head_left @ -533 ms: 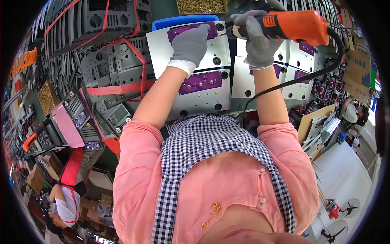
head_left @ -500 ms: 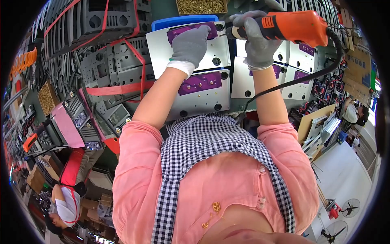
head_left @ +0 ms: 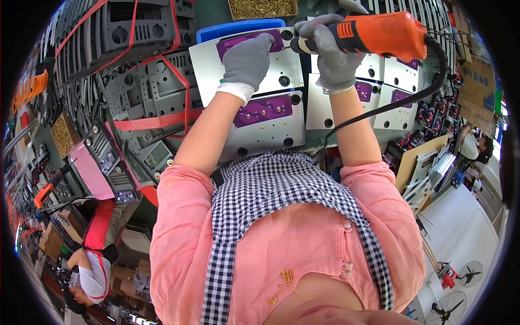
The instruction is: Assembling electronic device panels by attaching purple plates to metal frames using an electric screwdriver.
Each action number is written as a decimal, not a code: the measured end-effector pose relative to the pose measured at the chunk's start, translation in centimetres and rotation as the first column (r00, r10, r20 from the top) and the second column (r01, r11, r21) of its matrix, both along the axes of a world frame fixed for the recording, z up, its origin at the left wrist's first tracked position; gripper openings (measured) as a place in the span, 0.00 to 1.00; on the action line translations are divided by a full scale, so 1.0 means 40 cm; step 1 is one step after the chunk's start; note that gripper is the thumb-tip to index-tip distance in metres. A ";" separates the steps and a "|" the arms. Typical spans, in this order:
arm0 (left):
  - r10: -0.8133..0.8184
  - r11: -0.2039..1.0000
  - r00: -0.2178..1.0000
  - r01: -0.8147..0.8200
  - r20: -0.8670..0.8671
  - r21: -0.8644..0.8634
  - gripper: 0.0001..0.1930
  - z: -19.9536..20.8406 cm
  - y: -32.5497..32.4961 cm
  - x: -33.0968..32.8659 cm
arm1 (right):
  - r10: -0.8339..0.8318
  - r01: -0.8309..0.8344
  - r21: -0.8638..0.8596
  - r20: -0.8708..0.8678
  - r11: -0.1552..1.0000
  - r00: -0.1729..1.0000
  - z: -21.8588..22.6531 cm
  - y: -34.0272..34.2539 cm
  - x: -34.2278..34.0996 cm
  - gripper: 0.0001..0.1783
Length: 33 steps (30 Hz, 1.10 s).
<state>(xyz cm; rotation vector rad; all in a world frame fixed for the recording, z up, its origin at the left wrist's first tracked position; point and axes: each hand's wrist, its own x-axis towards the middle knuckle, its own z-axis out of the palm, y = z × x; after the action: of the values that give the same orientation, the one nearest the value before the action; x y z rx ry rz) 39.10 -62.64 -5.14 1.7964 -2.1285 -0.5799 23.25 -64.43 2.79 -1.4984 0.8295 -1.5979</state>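
Note:
My right hand, in a grey glove, grips an orange and black corded electric screwdriver. Its bit points left toward the right end of a purple circuit board on a silver metal panel. Over that board lies my left hand, also gloved in grey, its fingers closed near the bit; whatever they pinch is hidden beneath them. Closer to me, a second panel carries another purple board.
A blue bin sits behind the panel, with a box of small brass-coloured parts beyond. Grey metal frames with red straps stand left. More panels lie right, under the black cable. Other people work at both sides.
The view has shifted slightly, so panels and hands appear a little further left. The screwdriver has moved slightly left, its bit nearer my left fingertips. Both hands keep their closed pose.

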 end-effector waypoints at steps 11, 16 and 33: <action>0.002 0.999 1.000 -0.003 -0.017 -0.048 0.09 -0.009 0.004 0.004 | -0.092 0.092 -0.004 -0.023 0.996 0.995 0.006 0.012 0.012 0.26; 0.008 1.000 1.000 -0.008 -0.006 -0.021 0.10 -0.005 0.002 0.004 | -0.130 0.131 0.001 -0.088 0.991 0.988 0.005 0.013 0.014 0.27; 0.004 1.000 1.000 -0.004 0.006 0.001 0.10 0.017 0.010 -0.003 | -0.215 0.213 -0.028 -0.118 0.977 0.969 -0.034 0.027 0.055 0.12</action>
<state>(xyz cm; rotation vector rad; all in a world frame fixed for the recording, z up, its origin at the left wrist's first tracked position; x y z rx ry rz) 38.98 -62.22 -4.46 1.8042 -2.1289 -0.5751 25.45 -63.37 1.42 -1.5717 1.0812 -1.6833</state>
